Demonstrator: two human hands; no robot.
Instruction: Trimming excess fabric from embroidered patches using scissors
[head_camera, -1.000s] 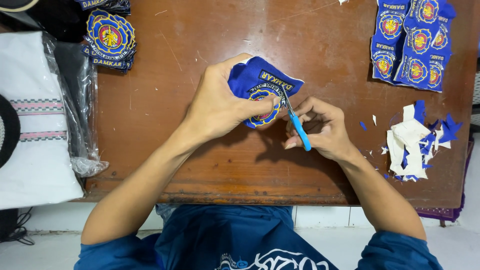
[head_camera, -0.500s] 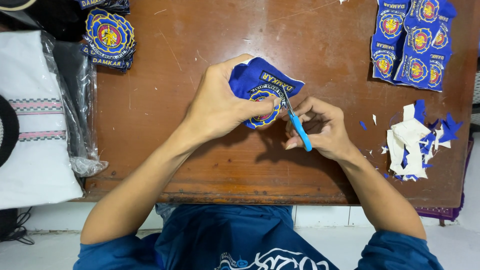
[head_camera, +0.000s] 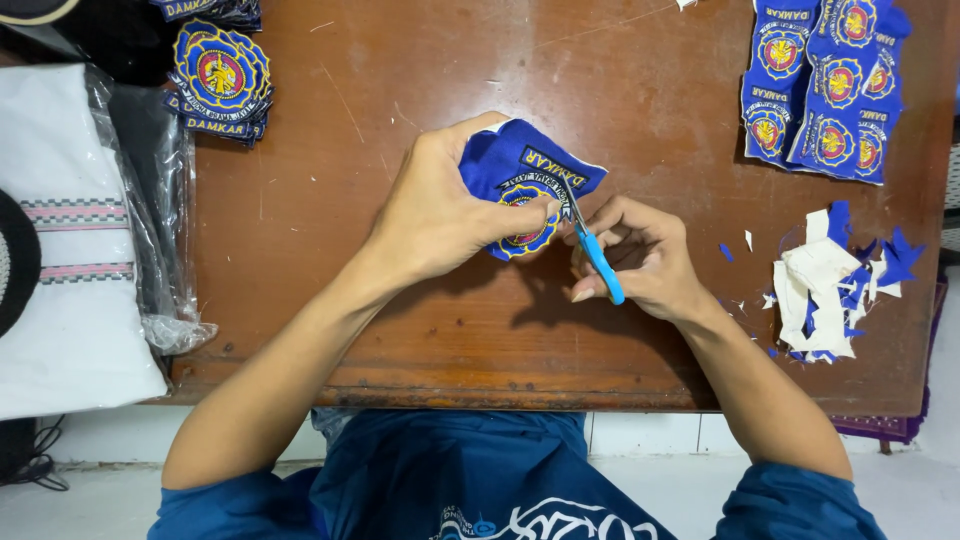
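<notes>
Nearest the camera, the person's dark blue shirt (head_camera: 470, 480) fills the bottom edge, its white print cut off by the frame, and both bare forearms reach up over the front edge of the worn brown wooden table (head_camera: 350, 330). The left hand (head_camera: 440, 215) is closed on a blue embroidered cloth patch with a round emblem (head_camera: 525, 175), pinching it between thumb and fingers just above the middle of the table; the hand covers the patch's left part, so only its upper right corner and the lower curve of the emblem show. The right hand (head_camera: 640, 255) is clenched around small blue-handled snips (head_camera: 595, 250), whose short metal blades meet the patch's right edge; the fingers hide most of the handle, and whether the blades are parted or shut is too small to tell. To the right, near the table edge, lies a heap of white and blue cloth offcuts (head_camera: 830, 285), with a few tiny blue scraps scattered just beside it. At the left, a white folded cloth with pink stripes in a clear plastic bag (head_camera: 70, 250) overhangs the table side and is cut off by the frame. Farther back, a stack of cut round blue patches (head_camera: 220, 75) sits at the far left, and a sheet of uncut blue patches (head_camera: 825, 85) lies at the far right, both partly cropped at the top.
</notes>
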